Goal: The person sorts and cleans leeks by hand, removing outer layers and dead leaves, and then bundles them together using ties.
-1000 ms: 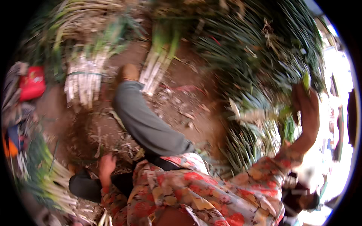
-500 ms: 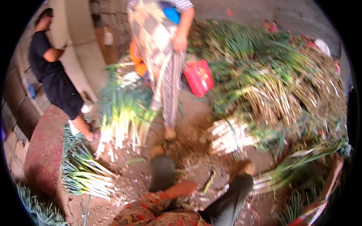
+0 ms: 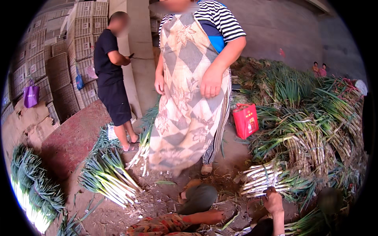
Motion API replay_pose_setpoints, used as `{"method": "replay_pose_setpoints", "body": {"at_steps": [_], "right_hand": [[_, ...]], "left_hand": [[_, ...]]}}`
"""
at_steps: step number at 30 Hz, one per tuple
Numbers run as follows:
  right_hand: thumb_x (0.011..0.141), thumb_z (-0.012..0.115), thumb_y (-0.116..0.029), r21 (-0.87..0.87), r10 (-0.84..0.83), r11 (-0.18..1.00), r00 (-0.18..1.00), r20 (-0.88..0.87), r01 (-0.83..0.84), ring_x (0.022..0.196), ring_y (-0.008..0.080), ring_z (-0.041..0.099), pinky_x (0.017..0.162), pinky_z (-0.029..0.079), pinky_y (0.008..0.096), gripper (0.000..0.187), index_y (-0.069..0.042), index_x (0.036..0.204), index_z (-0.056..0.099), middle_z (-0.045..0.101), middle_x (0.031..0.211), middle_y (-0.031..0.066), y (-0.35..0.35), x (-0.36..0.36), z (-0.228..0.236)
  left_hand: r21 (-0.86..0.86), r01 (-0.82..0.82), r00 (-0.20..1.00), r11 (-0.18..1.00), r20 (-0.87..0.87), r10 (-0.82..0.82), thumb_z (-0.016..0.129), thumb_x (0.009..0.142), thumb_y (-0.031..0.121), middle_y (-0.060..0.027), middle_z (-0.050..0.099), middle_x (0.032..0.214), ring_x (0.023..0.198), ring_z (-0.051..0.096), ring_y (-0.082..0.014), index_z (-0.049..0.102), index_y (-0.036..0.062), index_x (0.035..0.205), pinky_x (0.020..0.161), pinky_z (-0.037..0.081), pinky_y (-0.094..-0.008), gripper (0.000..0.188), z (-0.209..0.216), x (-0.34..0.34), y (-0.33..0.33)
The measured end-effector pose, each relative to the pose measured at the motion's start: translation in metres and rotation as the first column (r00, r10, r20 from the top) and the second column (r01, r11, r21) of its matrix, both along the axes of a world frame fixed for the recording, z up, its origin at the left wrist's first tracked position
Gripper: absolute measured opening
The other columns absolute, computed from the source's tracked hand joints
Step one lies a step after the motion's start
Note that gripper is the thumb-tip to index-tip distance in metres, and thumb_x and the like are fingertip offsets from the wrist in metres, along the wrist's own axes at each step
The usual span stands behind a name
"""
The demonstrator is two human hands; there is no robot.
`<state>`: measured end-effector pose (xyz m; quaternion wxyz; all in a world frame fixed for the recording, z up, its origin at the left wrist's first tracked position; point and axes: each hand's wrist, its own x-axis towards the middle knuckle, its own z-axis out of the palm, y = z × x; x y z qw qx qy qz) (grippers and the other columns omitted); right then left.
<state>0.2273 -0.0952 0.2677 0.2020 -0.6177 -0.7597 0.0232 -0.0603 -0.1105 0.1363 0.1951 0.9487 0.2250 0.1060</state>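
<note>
My left hand point(image 3: 213, 216) hangs just beyond my bent left knee point(image 3: 199, 200), with its forearm coming out of a red-patterned sleeve. Its fingers are too indistinct to read. My right hand point(image 3: 273, 203) reaches up from the lower edge to the near side of a bundle of long green onions point(image 3: 258, 181), whose white stalks point left. The right fingers are bent in at the tips, by a small dark spot and a thin pale piece too small to name. Whether they touch the stalks is unclear.
A person in a diamond-patterned apron point(image 3: 185, 90) stands close in front. Another in dark clothes point(image 3: 112, 74) stands further left, near stacked crates point(image 3: 59, 70). A red bag point(image 3: 245, 121) stands beside the big onion heap point(image 3: 299, 129). More onion bundles point(image 3: 110, 177) lie at left.
My right arm has swung in from the far right to the white-stalked bundle. The view has shifted, so both people and the heap appear further right. The aproned person appears larger.
</note>
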Motion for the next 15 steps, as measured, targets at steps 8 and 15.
{"method": "replay_pose_setpoints", "body": {"at_steps": [8,15], "right_hand": [[0.075,0.059,-0.022,-0.513,0.083,0.850,0.930,0.357,0.121,0.086,0.0373,0.059,0.074,0.048,0.0458,0.025,-0.002,0.092,0.062,0.061,0.094,0.0202,-0.005,0.039,-0.100],[0.077,0.053,-0.022,-0.414,0.100,0.910,0.978,0.181,-0.017,0.078,0.0372,0.060,0.071,0.048,0.0458,0.022,-0.002,0.075,0.063,0.062,0.078,0.0204,0.001,-0.003,-0.113]], "left_hand": [[0.069,0.108,0.987,0.992,0.108,-0.115,0.052,0.074,0.007,-0.0167,0.046,0.089,0.077,0.053,-0.0330,0.048,0.0019,0.089,0.063,0.045,-0.0404,0.016,-0.032,0.006,-0.016],[0.025,0.068,0.997,0.997,0.027,-0.068,0.056,0.073,0.010,-0.0157,0.047,0.083,0.074,0.053,-0.0331,0.051,0.0033,0.088,0.062,0.044,-0.0410,0.018,-0.009,-0.011,-0.034]]}}
